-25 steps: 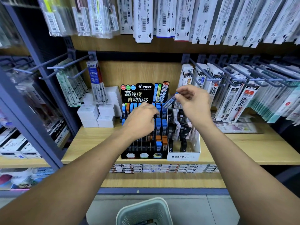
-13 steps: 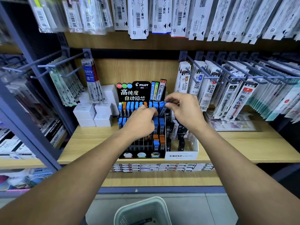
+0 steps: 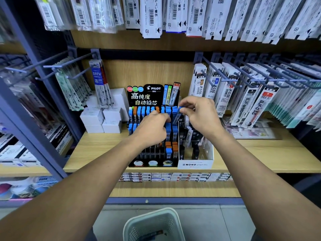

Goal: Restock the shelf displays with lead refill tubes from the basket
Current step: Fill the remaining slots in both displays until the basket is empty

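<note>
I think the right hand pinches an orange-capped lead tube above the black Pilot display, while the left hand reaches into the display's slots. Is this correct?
Not quite: the tube pinched by the right hand is blue-capped, not orange, as the head view shows. The rest holds: it is above the black Pilot display, and the left hand reaches into its slots.

Two hands, left (image 3: 152,129) and right (image 3: 199,115), are showing, one tube (image 3: 177,117) pinched in the right. Two displays are sitting on the shelf (image 3: 260,153): one black (image 3: 152,94), one white (image 3: 195,164). One basket (image 3: 154,225) is standing below. White boxes (image 3: 102,119) are stacking at left, count unclear.
</note>
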Tool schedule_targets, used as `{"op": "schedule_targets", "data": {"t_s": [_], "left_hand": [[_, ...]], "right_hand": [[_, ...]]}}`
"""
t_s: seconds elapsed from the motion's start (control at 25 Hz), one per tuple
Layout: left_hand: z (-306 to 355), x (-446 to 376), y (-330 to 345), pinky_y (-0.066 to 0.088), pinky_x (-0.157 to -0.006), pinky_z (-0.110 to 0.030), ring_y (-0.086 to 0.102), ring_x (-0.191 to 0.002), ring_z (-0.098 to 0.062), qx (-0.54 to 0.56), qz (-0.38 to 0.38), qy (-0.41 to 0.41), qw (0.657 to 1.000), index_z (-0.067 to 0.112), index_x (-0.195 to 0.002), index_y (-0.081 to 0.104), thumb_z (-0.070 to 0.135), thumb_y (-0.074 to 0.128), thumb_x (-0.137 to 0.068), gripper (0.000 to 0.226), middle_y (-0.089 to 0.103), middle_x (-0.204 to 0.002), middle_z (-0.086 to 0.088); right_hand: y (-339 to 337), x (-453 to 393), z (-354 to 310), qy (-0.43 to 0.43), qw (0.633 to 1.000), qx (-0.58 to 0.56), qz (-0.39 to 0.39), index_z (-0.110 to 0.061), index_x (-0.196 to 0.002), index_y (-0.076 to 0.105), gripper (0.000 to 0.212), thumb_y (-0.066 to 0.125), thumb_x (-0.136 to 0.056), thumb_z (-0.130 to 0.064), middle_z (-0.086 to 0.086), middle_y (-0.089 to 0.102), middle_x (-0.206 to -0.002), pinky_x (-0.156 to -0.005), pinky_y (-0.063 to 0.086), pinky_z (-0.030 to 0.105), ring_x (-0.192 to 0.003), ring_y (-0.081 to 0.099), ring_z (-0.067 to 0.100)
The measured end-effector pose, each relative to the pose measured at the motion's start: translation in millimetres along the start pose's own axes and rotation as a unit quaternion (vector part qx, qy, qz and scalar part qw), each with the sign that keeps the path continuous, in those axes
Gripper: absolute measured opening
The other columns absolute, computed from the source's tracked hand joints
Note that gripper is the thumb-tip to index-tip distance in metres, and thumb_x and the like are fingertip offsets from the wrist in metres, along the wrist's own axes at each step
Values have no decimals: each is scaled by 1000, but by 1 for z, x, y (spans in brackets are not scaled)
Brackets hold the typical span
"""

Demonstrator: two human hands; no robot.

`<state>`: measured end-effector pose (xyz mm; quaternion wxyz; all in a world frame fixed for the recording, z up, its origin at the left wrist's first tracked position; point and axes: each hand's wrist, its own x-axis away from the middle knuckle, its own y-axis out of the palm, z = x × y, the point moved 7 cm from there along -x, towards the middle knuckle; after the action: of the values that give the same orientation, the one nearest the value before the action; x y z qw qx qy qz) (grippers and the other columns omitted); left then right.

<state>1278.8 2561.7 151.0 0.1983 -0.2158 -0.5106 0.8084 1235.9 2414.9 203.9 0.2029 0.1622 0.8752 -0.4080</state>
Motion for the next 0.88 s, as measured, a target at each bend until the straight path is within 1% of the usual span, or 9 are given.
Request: {"op": "schedule_targets", "data": {"t_s": [0.16, 0.28, 0.4, 0.52, 0.64, 0.76, 0.88], "left_hand": [[5, 0, 0, 44, -102, -39, 43, -123, -21, -20, -1, 23, 1000, 14, -136, 57, -2, 49, -86, 53, 60, -128, -5], [8, 0, 0, 41, -105, -42, 41, -124, -22, -36, 1, 41, 999, 12, -138, 57, -4, 48, -86, 55, 59, -131, -5], [7, 0, 2, 40, -105, -43, 40, -121, -23, -46, -5, 38, 998, 10, -138, 57, -4, 48, -84, 56, 54, -128, -5], [7, 1, 6, 40, -103, -43, 36, -118, -23, -55, -14, 25, 998, 12, -144, 52, -2, 51, -84, 62, 44, -120, -3], [11, 5, 8, 40, -96, -41, 33, -110, -21, -80, -24, 30, 996, 20, -147, 49, 2, 52, -84, 66, 34, -109, -1], [12, 5, 5, 40, -96, -41, 33, -108, -21, -75, -19, 25, 997, 22, -144, 53, 2, 52, -83, 64, 34, -108, -1], [11, 6, 3, 40, -97, -41, 33, -107, -21, -60, -15, 21, 998, 24, -140, 58, 0, 52, -83, 63, 36, -109, -1]], "right_hand": [[0, 1, -1, -8, 1000, 18, 0, -23, -100, 75, 14, 73, -91, -13, -11, 71, -89, -95, 54, 42, -91, 67, 13], [1, 2, -3, -16, 1000, 21, -4, -23, -98, 74, 14, 73, -90, -12, -13, 69, -85, -95, 53, 43, -88, 67, 13], [-1, 0, -2, -4, 1000, 4, -12, -22, -95, 75, 15, 73, -89, -9, -12, 69, -83, -86, 57, 33, -82, 66, 7], [-8, 0, -1, 2, 1000, 5, 28, -20, -96, 75, 15, 73, -89, -8, -11, 70, -84, -84, 55, 27, -81, 65, 4], [-7, 0, -2, -1, 999, 12, 32, -20, -97, 75, 14, 73, -89, -8, -11, 70, -84, -86, 55, 29, -82, 66, 7], [-2, 2, -1, -2, 1000, 19, 23, -20, -96, 75, 14, 73, -88, -9, -10, 70, -84, -85, 57, 35, -83, 67, 10], [-4, 2, 0, 1, 1000, 18, 25, -18, -98, 75, 14, 73, -89, -8, -9, 70, -84, -86, 57, 33, -83, 66, 10]]}}
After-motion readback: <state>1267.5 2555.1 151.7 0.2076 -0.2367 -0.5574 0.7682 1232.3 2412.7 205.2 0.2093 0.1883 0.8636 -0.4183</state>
